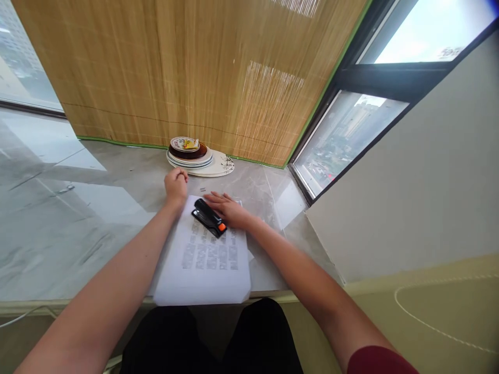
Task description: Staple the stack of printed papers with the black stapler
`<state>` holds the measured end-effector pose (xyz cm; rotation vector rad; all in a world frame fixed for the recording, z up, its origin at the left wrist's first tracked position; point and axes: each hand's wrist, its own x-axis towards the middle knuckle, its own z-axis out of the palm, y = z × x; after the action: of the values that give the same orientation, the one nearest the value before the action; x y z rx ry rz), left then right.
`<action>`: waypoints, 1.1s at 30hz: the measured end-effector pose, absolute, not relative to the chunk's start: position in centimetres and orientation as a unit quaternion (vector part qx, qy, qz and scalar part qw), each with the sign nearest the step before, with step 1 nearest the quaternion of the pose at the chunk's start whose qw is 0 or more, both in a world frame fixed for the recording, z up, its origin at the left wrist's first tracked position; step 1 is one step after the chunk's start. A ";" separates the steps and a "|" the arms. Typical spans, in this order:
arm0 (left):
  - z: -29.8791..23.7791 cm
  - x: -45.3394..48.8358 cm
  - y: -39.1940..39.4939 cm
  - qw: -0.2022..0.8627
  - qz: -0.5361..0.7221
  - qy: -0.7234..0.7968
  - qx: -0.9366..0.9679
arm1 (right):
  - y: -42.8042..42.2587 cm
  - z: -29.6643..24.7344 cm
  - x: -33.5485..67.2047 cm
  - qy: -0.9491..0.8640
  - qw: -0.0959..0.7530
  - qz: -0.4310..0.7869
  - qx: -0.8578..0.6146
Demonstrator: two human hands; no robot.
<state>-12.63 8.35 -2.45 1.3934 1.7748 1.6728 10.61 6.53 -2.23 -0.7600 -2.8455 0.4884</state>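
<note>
A stack of white printed paper (206, 259) lies on the marble counter (78, 218), its near edge hanging past the counter's front. A black stapler with an orange tip (209, 217) rests on the paper's far part. My right hand (228, 208) lies flat, fingers spread, on the paper just behind and beside the stapler, touching it. My left hand (176, 184) is curled into a loose fist at the paper's far left corner, holding nothing that I can see.
A stack of plates (195, 156) with a yellow item on top stands at the back against a bamboo blind (187, 67). Two small staples (202, 189) lie beyond the paper. A window (343, 135) and a grey wall (409, 176) close the right side.
</note>
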 end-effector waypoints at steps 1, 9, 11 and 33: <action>-2.6 -12.2 8.3 0.167 0.577 0.614 0.512 | 6.6 -2.0 12.1 -0.949 0.078 0.169 -0.255; -3.8 -10.7 8.1 0.064 0.286 0.626 0.723 | 8.6 -2.8 16.9 -0.942 0.102 0.171 -0.269; -4.1 -10.9 8.3 0.043 0.265 0.645 0.716 | 8.9 -3.4 16.4 -0.943 0.115 0.166 -0.265; -3.6 -10.2 8.2 0.151 0.288 0.451 0.831 | 4.6 -0.6 16.5 -0.924 0.220 0.172 -0.260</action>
<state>-10.20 8.18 -3.62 2.3863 1.2961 0.8275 16.55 4.56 -0.62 -0.7203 -2.5561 0.4756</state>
